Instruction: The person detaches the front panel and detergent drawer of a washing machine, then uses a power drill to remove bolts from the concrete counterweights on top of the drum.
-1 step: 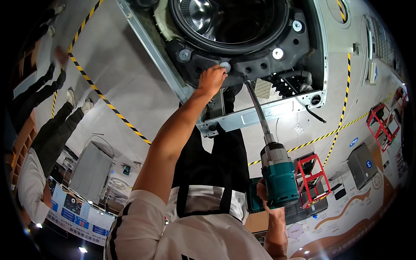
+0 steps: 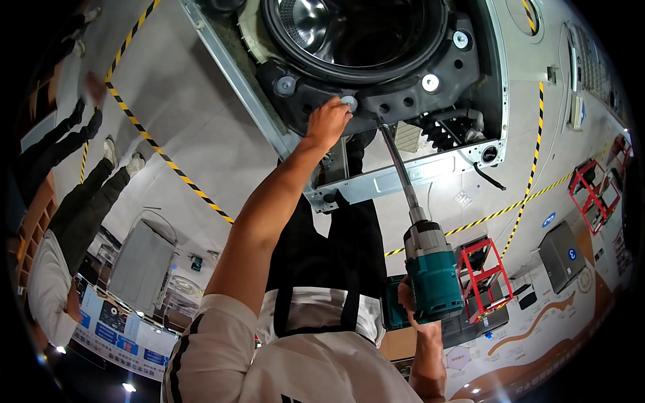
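The front of an opened washing machine shows its drum (image 2: pixel 356 33) and a dark counterweight (image 2: pixel 403 101) below the door opening. My left hand (image 2: pixel 329 123) is closed, its fingertips pinching at a silver bolt (image 2: pixel 349 102) with a wide round head in the counterweight; the fingers partly cover it. My right hand (image 2: pixel 411 307) grips the handle of a teal-and-black cordless drill (image 2: pixel 432 275), low beside my waist. Its long metal extension (image 2: pixel 400 164) points up, with the tip by the counterweight's lower edge, right of my left hand. Whether the tip touches cannot be seen.
More silver bolts (image 2: pixel 430 83) sit in the counterweight. A metal frame rail (image 2: pixel 410 171) crosses between me and the drum; a black hose (image 2: pixel 489 177) hangs off its right end. Red stands (image 2: pixel 484 275) are at right. Another person (image 2: pixel 64 269) stands at left, beyond floor tape (image 2: pixel 168 164).
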Motion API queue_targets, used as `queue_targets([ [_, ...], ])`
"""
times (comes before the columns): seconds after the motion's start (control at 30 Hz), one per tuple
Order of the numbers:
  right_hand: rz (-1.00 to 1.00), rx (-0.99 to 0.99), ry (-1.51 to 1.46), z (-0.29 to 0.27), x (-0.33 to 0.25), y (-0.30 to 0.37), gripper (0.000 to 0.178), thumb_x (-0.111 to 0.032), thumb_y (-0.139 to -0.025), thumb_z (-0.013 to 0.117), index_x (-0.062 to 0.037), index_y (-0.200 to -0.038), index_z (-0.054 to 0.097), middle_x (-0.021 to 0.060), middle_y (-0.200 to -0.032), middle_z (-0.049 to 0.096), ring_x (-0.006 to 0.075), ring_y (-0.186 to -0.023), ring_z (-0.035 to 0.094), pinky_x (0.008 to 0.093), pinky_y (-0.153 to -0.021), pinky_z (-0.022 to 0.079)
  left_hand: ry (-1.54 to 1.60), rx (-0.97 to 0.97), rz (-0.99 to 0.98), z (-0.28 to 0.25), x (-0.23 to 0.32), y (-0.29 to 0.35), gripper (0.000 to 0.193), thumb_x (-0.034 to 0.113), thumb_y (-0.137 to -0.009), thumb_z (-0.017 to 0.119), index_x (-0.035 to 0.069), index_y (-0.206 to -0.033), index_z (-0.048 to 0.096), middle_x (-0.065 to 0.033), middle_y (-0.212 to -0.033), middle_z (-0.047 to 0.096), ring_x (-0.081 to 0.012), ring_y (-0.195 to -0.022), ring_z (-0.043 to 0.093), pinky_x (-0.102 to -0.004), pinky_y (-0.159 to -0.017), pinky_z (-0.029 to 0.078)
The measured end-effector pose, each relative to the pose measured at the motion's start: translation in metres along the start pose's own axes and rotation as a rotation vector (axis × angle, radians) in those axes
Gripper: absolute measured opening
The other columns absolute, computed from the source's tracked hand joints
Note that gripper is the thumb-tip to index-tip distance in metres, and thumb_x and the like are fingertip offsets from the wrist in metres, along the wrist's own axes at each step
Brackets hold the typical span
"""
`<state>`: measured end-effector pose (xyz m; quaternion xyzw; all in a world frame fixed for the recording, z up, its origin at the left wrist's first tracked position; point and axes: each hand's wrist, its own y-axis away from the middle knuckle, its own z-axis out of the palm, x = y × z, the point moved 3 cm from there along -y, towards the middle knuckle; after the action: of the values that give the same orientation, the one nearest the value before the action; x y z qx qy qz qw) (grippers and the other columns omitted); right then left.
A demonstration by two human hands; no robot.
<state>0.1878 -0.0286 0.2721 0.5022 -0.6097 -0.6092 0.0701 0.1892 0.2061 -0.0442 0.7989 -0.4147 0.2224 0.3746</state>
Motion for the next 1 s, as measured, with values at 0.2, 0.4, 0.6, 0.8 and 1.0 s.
queue_targets([
  [0.2, -0.010, -0.002, 0.038, -0.002, 0.006, 0.003, 0.004, -0.003, -0.082, 0.055, -0.0006, -0.080, 0.057, 0.0013, -0.065, 0.054, 0.0085, -0.054, 0.050, 0.0224, -0.049, 0.039, -0.075, -0.089, -0.009, -0.006, 0.007, -0.006, 0.019, 0.020, -0.078, 0.065, 0.007, -0.091, 0.060, -0.0093, -0.088, 0.061, -0.0317, -0.080, 0.060, -0.0415, -0.068, 0.049],
  [0.4, 0.036, 0.001, 0.019, -0.004, 0.009, 0.007, 0.004, -0.003, -0.082, 0.057, -0.0009, -0.085, 0.057, 0.0004, -0.067, 0.054, 0.0076, -0.056, 0.050, 0.0212, -0.050, 0.039, -0.092, -0.097, 0.025, 0.004, 0.000, 0.001, 0.026, 0.019, -0.077, 0.065, 0.008, -0.099, 0.057, -0.0090, -0.087, 0.061, -0.0315, -0.079, 0.060, -0.0409, -0.066, 0.048],
  [0.6, 0.302, 0.020, -0.297, -0.004, 0.028, 0.016, 0.011, -0.006, -0.084, 0.056, -0.0013, -0.094, 0.054, 0.0012, -0.075, 0.054, 0.0074, -0.061, 0.050, 0.0203, -0.052, 0.039, 0.124, -0.011, -0.025, -0.004, -0.003, 0.022, 0.026, 0.012, -0.076, 0.066, 0.005, -0.099, 0.056, -0.0089, -0.081, 0.061, -0.0259, -0.070, 0.061, -0.0361, -0.062, 0.048],
  [0.8, 0.264, -0.157, -0.345, 0.016, 0.005, 0.008, 0.016, -0.001, -0.073, 0.066, -0.0033, -0.087, 0.061, 0.0048, -0.074, 0.061, 0.0145, -0.065, 0.060, 0.0277, -0.059, 0.052, 0.627, -0.099, -0.188, -0.023, 0.031, 0.113, 0.029, 0.031, -0.087, 0.057, 0.002, -0.091, 0.062, -0.0131, -0.076, 0.066, -0.0247, -0.068, 0.065, -0.0337, -0.058, 0.049],
  [1.0, 0.135, -0.322, -0.281, 0.050, -0.004, 0.005, 0.014, -0.002, -0.088, 0.051, -0.0013, -0.101, 0.050, 0.0064, -0.087, 0.051, 0.0128, -0.070, 0.051, 0.0229, -0.068, 0.049, 1.383, -0.287, -0.538, -0.071, 0.084, 0.165, 0.047, 0.039, -0.096, 0.038, -0.002, -0.112, 0.051, -0.0119, -0.097, 0.060, -0.0179, -0.088, 0.058, -0.0296, -0.080, 0.046],
])
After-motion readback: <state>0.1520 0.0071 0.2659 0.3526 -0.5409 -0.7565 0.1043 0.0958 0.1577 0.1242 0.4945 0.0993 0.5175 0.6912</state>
